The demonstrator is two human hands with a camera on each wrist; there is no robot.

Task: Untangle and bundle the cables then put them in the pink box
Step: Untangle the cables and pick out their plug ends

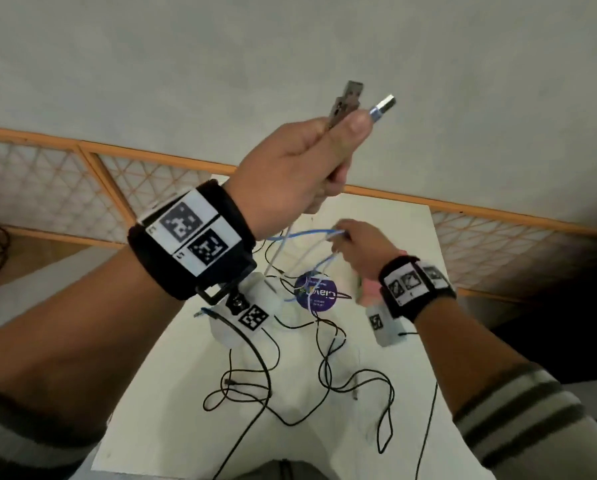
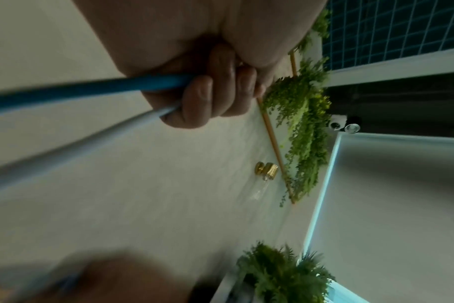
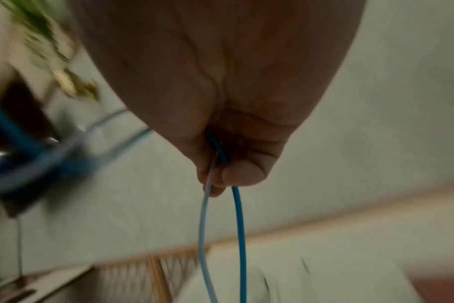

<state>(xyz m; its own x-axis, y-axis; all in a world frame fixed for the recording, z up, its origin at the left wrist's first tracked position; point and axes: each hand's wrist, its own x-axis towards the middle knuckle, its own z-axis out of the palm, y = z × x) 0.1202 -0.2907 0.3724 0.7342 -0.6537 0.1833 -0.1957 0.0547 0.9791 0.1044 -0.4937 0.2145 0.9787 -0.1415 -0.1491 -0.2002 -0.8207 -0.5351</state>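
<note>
Thin black cables [image 1: 328, 368] tangled on white bench [image 1: 186, 393] | purple round sticker [image 1: 316, 294], writing unreadable | right hand [image 1: 359, 244] grip pinches blue and white cable loops [image 1: 310, 233] | left hand [image 1: 290, 168] grip closed around silver USB plugs [image 1: 383, 107] raised | pink box mostly hidden behind right wrist.

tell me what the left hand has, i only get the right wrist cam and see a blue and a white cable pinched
Observer: The left hand is raised and grips the plug ends; two USB plugs stick out above its thumb.
Operator: same cables as mine
Observer: Looks so. The blue cable and white cable run from it down to the right hand.
Operator: anything left on the table
Observer: Yes, black cables lie loose and tangled on the white table.
</note>
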